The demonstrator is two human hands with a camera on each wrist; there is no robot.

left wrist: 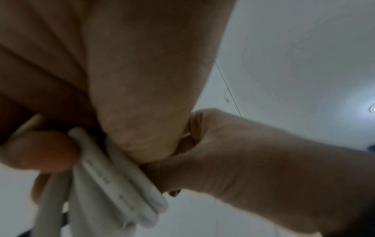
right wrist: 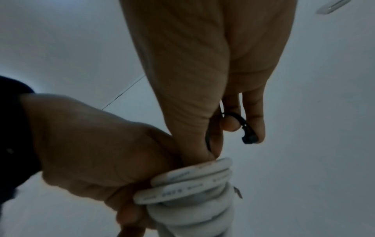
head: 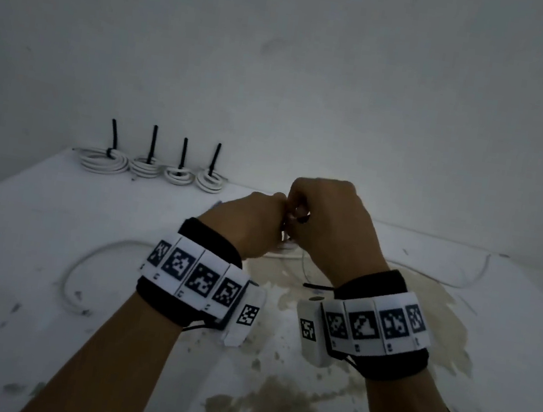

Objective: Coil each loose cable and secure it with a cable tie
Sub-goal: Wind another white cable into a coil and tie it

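Both hands meet above the middle of the white table [head: 55, 212]. My left hand [head: 250, 223] grips a bundle of white cable loops [right wrist: 192, 181], fingers and thumb curled round the coil [left wrist: 113, 181]. My right hand [head: 327, 220] touches the left one and pinches a black cable tie [right wrist: 243, 126] that curves between its fingers just above the coil. In the head view only a bit of the tie [head: 303, 217] and the cable [head: 287, 242] shows between the hands.
Several tied white coils [head: 151, 167] with upright black tie ends line the back left edge by the wall. A loose white cable [head: 83, 260] curves on the table at left. A thin wire [head: 460, 282] lies at right. Brownish stains [head: 385, 324] mark the surface.
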